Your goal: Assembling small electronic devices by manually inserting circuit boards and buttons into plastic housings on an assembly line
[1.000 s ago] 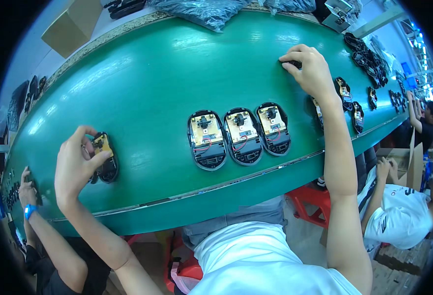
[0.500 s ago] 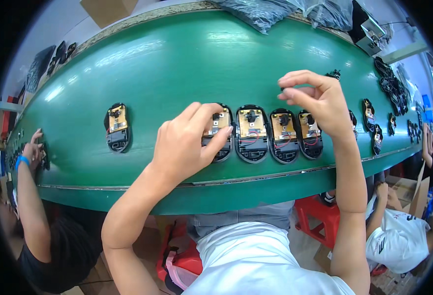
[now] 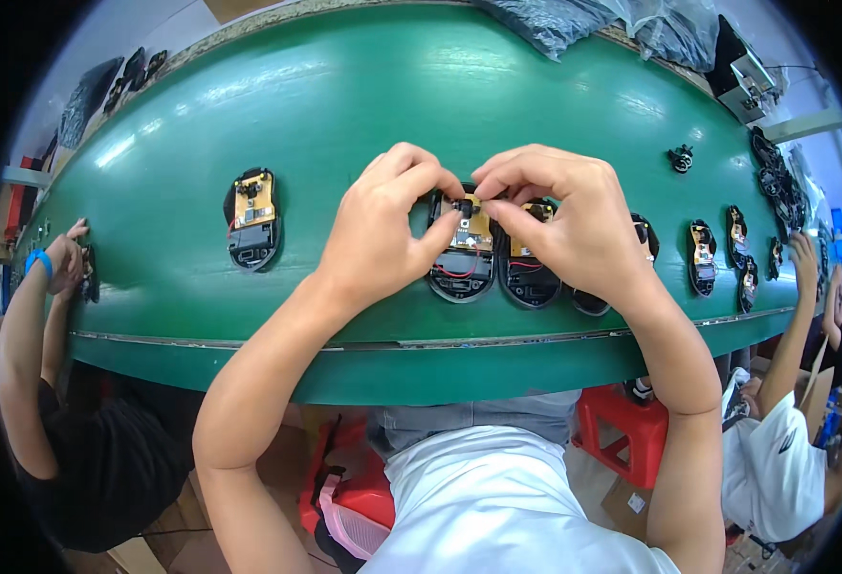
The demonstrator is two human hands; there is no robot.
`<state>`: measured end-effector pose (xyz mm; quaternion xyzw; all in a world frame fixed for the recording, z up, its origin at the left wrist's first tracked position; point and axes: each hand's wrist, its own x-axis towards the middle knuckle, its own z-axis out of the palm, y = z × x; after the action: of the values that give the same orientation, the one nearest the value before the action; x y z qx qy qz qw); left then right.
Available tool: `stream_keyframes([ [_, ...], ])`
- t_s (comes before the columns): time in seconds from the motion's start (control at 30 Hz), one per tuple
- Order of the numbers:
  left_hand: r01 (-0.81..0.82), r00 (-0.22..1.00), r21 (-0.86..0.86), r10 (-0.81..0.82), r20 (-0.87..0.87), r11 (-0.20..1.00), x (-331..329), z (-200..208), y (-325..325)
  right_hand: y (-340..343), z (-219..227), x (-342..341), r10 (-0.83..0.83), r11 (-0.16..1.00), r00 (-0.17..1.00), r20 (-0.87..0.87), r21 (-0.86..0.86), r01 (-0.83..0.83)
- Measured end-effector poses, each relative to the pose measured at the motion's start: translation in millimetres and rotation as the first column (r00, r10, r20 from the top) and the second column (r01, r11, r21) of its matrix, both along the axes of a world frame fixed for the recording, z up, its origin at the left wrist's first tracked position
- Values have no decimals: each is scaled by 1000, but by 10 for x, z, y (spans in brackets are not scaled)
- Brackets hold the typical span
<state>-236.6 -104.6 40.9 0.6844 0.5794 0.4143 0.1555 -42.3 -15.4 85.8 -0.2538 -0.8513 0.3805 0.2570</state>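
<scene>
Both my hands meet over the far end of an open computer mouse base [image 3: 462,262], which has a tan circuit board, red wire and black lower shell. My left hand [image 3: 382,215] has thumb and index finger closed in at the left of a small black wheel-like part [image 3: 463,206] on the board. From the right, my right hand [image 3: 569,210] pinches near the same part; what its fingertips hold is too small to make out. A second mouse base [image 3: 533,279] lies under my right hand, and a third [image 3: 590,303] is mostly covered by it.
A lone mouse base [image 3: 252,225] lies to the left on the green table [image 3: 344,105]. More mouse bases [image 3: 701,256] and a small black part [image 3: 680,158] lie right. Plastic bags [image 3: 545,24] sit along the far edge. Co-workers' arms [image 3: 29,325] reach in at both sides.
My right hand has come left and down with its small black piece, meeting my left hand at a mouse base. My left hand has shifted slightly right. A co-worker's arm at right has risen onto the table.
</scene>
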Motion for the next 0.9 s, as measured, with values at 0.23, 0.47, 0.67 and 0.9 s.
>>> stream_keyframes([
  [0.23,-40,999,9,40,-29,999,-16,20,-44,0,-19,30,30,992,997,-64,-118,-37],
  [0.47,-143,987,23,144,-66,989,-83,17,-30,344,170,408,-70,758,955,-290,-638,-138],
  [0.67,-148,988,-58,144,-60,987,-61,97,-73,444,286,590,-64,806,971,-230,-586,-86],
  [0.9,-112,993,-97,115,30,989,-178,149,-44,438,217,613,-54,861,991,-124,-508,-17],
])
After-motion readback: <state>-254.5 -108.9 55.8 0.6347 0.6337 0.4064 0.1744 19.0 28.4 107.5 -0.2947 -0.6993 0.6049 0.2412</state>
